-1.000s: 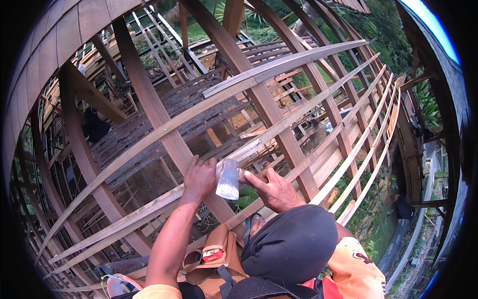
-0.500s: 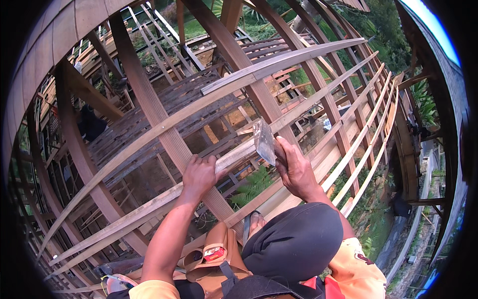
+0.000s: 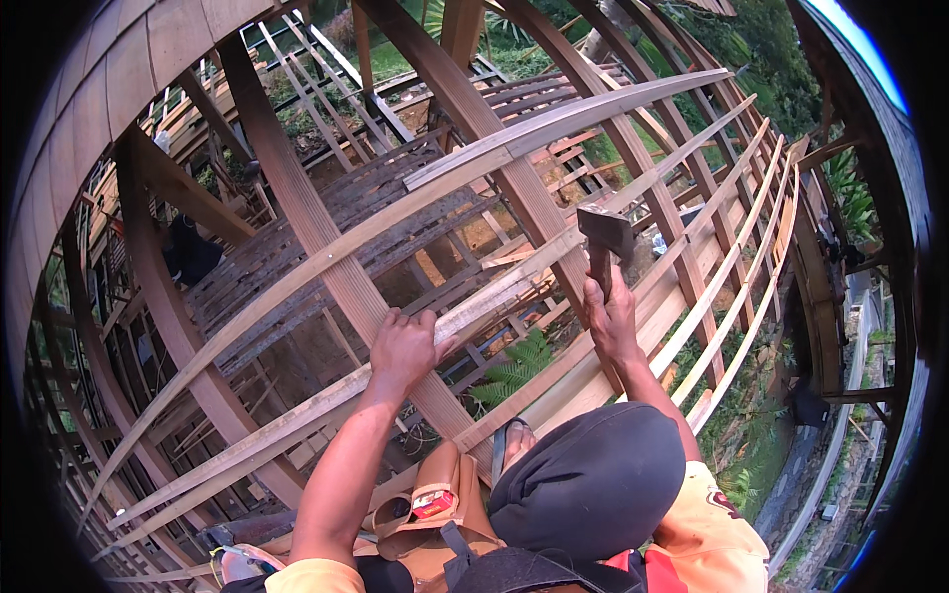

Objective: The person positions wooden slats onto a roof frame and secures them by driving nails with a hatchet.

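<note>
The right hand (image 3: 615,321) is closed tight around the handle of a hammer (image 3: 605,237), raised near the middle of the view, a little toward 2 o'clock. The left hand (image 3: 403,348) lies flat-curled over a long wooden batten (image 3: 297,420), fingers wrapped on its upper edge, pressing it against a sloping rafter (image 3: 326,247).

To strike well, I judge that the left hand should keep the batten pinned hard to the rafter with its fingers clear of the landing spot, and the hammer should come down square so the head meets the wood flat, not on an edge.

The hammer's handle runs nearly upright, from the fist toward 12 o'clock, with the dark head crossways on top. The batten's long axis sweeps from about 8 o'clock up toward 2 o'clock.
</note>
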A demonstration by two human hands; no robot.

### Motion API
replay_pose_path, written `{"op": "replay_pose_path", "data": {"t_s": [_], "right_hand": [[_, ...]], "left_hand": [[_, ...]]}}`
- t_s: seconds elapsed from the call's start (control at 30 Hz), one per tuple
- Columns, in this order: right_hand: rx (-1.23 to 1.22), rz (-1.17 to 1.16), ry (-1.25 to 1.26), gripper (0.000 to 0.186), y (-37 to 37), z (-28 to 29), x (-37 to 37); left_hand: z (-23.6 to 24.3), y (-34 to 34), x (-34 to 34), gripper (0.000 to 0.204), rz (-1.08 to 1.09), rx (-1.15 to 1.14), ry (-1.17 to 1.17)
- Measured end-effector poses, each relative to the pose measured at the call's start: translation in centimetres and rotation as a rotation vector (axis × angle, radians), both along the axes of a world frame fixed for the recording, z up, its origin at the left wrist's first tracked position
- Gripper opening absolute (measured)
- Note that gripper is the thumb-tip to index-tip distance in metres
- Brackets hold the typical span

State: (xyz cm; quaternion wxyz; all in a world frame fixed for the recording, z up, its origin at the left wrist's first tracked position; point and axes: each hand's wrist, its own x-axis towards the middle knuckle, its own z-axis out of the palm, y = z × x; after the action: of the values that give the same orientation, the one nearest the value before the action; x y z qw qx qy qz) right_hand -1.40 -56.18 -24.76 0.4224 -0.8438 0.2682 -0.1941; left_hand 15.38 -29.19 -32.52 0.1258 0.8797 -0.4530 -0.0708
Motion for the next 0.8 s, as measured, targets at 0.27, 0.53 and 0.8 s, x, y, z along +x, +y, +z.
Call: {"op": "replay_pose_path", "data": {"t_s": [0.27,0.53,0.8], "right_hand": [[-0.119,0.036,0.628,0.030,-0.6,-4.0,-0.9],[0.082,-0.042,-0.089,0.026,0.8,-3.0,-1.1],[0.439,-0.074,-0.284,0.017,0.9,-6.8,2.8]], "left_hand": [[-0.3,0.2,0.3,0.056,-0.001,0.014,0.031],[0.4,0.4,0.1,0.057,0.001,0.015,0.011],[0.2,0.6,0.4,0.058,0.014,0.003,0.018]]}}
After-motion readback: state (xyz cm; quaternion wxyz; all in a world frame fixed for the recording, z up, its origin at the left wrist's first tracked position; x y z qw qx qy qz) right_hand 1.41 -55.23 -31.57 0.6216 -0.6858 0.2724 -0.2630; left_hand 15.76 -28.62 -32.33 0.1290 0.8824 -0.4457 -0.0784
